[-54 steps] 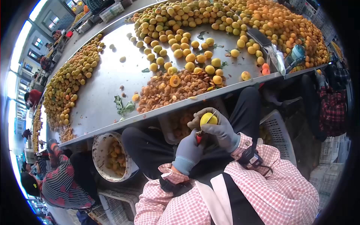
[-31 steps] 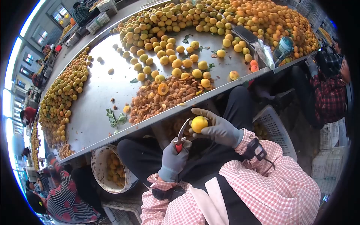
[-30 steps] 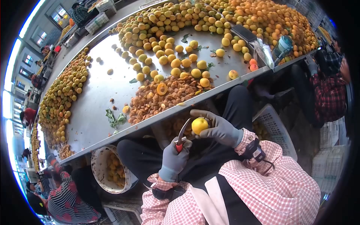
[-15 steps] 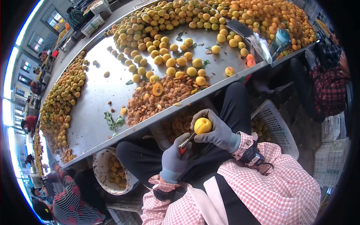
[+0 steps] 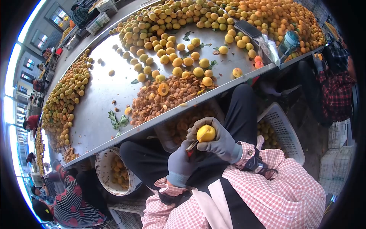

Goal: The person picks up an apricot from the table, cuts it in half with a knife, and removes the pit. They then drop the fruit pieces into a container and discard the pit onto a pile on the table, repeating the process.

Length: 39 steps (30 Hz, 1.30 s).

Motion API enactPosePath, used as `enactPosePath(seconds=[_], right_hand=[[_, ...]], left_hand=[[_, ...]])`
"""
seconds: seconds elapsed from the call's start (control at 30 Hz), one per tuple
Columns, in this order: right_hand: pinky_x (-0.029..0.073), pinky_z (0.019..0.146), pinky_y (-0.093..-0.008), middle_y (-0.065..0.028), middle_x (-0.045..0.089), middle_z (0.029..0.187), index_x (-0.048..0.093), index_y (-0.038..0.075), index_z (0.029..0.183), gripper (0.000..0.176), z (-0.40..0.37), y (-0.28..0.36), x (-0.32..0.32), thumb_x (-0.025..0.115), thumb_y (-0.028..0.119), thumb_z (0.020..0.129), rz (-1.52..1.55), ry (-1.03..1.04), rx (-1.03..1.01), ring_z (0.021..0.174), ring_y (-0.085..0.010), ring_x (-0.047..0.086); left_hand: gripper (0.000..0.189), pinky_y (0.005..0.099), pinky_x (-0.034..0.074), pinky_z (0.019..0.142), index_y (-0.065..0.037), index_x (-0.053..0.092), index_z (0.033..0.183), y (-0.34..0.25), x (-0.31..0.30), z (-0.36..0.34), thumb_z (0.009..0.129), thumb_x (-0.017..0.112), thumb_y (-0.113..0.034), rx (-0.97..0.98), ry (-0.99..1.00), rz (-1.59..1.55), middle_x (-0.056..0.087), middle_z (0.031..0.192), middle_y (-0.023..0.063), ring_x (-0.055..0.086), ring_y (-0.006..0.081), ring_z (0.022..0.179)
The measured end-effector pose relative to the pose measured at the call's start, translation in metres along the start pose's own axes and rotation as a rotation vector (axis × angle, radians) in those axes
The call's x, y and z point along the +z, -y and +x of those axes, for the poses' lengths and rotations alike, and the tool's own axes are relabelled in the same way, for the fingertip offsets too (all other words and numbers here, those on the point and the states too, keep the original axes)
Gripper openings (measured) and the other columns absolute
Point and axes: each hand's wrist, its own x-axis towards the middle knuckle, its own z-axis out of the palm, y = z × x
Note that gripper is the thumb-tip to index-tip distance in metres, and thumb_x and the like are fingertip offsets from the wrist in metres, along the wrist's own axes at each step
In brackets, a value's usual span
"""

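My right hand point(image 5: 223, 144), in a grey glove, is closed around a yellow apricot point(image 5: 206, 133) above my lap. A cut line runs across the side of the fruit that faces me. My left hand point(image 5: 180, 162), gloved too, grips a small knife point(image 5: 191, 148) with a bit of red on it. Its blade is close against the apricot's left side, and the tip is hidden by fruit and fingers. Beyond both hands, on the metal table, lies a heap of brown pits point(image 5: 164, 100) with an apricot half point(image 5: 163, 89) on top.
Whole apricots point(image 5: 164, 19) pile up along the metal table point(image 5: 103, 103). A phone point(image 5: 248, 28) and a blue-lidded bottle point(image 5: 289, 41) stand at the right. Below the edge are a white bucket point(image 5: 103, 173) with apricot pieces and a plastic crate point(image 5: 284, 131). Co-workers point(image 5: 337, 86) sit on both sides.
My hands have come closer together, and the apricot has turned so its cut line faces me. The knife blade shows less now. The view has shifted slightly.
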Motion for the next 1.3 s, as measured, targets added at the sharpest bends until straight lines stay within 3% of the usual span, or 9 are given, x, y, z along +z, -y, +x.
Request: enactPosePath(seconds=[0.43,0.47,0.63,0.83,0.9,1.03,1.1,1.2,1.3], right_hand=[[0.051,0.092,-0.0345,-0.0116,0.057,0.116,0.041,0.006,0.126,0.053,0.015,0.017,-0.010,0.069,-0.001,0.080,-0.130,0.035,0.129,0.107,-0.0200,0.058],[0.052,0.091,-0.0347,-0.0123,0.057,0.117,0.042,0.005,0.125,0.049,0.014,0.018,-0.010,0.067,0.003,0.083,-0.086,0.037,0.120,0.108,-0.0205,0.057],[0.050,0.093,-0.0361,-0.0139,0.056,0.120,0.045,0.006,0.123,0.043,0.010,0.005,-0.001,0.063,0.025,0.089,0.256,0.038,0.069,0.109,-0.0213,0.057],[0.049,0.091,-0.0359,-0.0140,0.054,0.122,0.045,0.007,0.124,0.048,0.018,0.013,-0.008,0.064,0.032,0.088,-0.116,0.118,-0.077,0.111,-0.0216,0.056],[0.049,0.091,-0.0345,-0.0137,0.054,0.122,0.045,0.006,0.124,0.049,0.015,0.007,0.000,0.063,0.035,0.088,0.005,0.074,-0.049,0.112,-0.0207,0.055],[0.048,0.090,-0.0300,-0.0120,0.055,0.121,0.044,0.005,0.126,0.057,0.015,-0.004,0.002,0.061,0.043,0.088,0.282,0.018,0.005,0.112,-0.0166,0.054],[0.048,0.089,-0.0287,-0.0099,0.055,0.121,0.044,0.005,0.128,0.061,0.018,0.005,-0.008,0.063,0.046,0.086,-0.143,0.049,-0.017,0.106,-0.0150,0.056],[0.047,0.088,-0.0271,-0.0088,0.056,0.119,0.044,0.004,0.128,0.064,0.018,0.018,-0.004,0.063,0.047,0.085,-0.353,0.009,-0.035,0.099,-0.0142,0.058],[0.047,0.089,-0.0280,-0.0095,0.056,0.119,0.045,0.004,0.128,0.062,0.015,0.001,-0.004,0.063,0.046,0.086,-0.174,-0.056,-0.063,0.094,-0.0150,0.060]], left_hand=[[0.026,0.0454,0.048,0.063,-0.009,0.053,0.102,0.007,-0.008,0.022,0.079,0.063,-0.012,-0.094,0.101,0.041,0.063,0.080,0.0194,0.061,0.0393,0.076],[0.032,0.0373,0.050,0.069,-0.007,0.057,0.107,0.003,-0.010,0.021,0.076,0.062,-0.001,-0.102,0.147,-0.031,0.065,0.087,0.0177,0.063,0.0387,0.084],[0.027,0.0410,0.048,0.068,-0.007,0.056,0.104,-0.001,-0.009,0.020,0.078,0.061,-0.005,-0.081,0.138,-0.095,0.063,0.084,0.0192,0.061,0.0397,0.083],[0.022,0.0456,0.047,0.066,-0.007,0.054,0.103,-0.011,-0.011,0.023,0.082,0.059,-0.010,-0.046,0.086,-0.165,0.062,0.081,0.0217,0.060,0.0420,0.079],[0.023,0.0458,0.047,0.066,-0.007,0.053,0.105,-0.017,-0.007,0.024,0.082,0.059,-0.009,-0.054,0.094,-0.247,0.062,0.082,0.0217,0.060,0.0418,0.079],[0.027,0.0340,0.050,0.075,-0.005,0.057,0.107,-0.010,-0.002,0.024,0.080,0.061,-0.004,-0.191,0.102,-0.187,0.066,0.092,0.0156,0.065,0.0318,0.089],[0.026,0.0335,0.049,0.075,-0.005,0.057,0.106,-0.004,-0.002,0.023,0.081,0.061,-0.005,-0.175,0.096,-0.122,0.067,0.093,0.0144,0.065,0.0298,0.089],[0.024,0.0435,0.048,0.065,-0.006,0.053,0.105,-0.002,0.000,0.024,0.083,0.060,-0.011,-0.135,0.054,-0.063,0.063,0.084,0.0212,0.061,0.0416,0.081],[0.024,0.0442,0.048,0.065,-0.005,0.053,0.104,-0.004,0.011,0.023,0.082,0.060,-0.011,-0.150,0.041,-0.230,0.064,0.084,0.0210,0.061,0.0417,0.080]])
